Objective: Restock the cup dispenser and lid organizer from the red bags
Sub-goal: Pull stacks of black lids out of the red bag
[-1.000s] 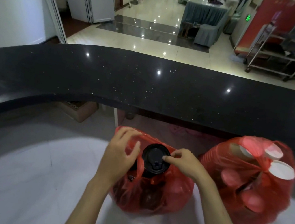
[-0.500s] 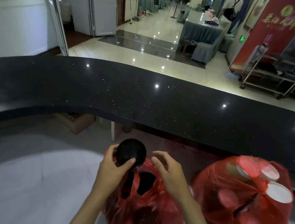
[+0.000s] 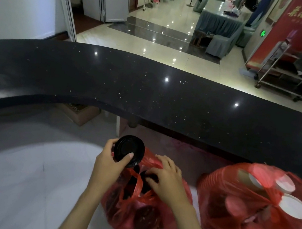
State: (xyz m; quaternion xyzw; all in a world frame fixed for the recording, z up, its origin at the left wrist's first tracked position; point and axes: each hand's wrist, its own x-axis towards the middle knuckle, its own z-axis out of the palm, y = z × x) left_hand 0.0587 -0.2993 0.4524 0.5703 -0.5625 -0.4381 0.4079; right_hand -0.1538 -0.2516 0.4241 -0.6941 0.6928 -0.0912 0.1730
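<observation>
our left hand (image 3: 109, 163) now grips a black lid (image 3: 129, 150) lifted clear of the red bag (image 3: 132, 214); beside it, our right hand (image 3: 166, 180) reaches inside again, its grasp hidden.

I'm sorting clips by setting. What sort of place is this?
Probably a hotel or restaurant service counter: a long black counter faces a tiled hall with a cloth-draped table and a metal cart.

Lifting black lid (image 3: 128, 151) clear of lid bag (image 3: 144, 210) in left hand (image 3: 109, 163); right hand (image 3: 166, 180) reaching back into bag's mouth.
</observation>
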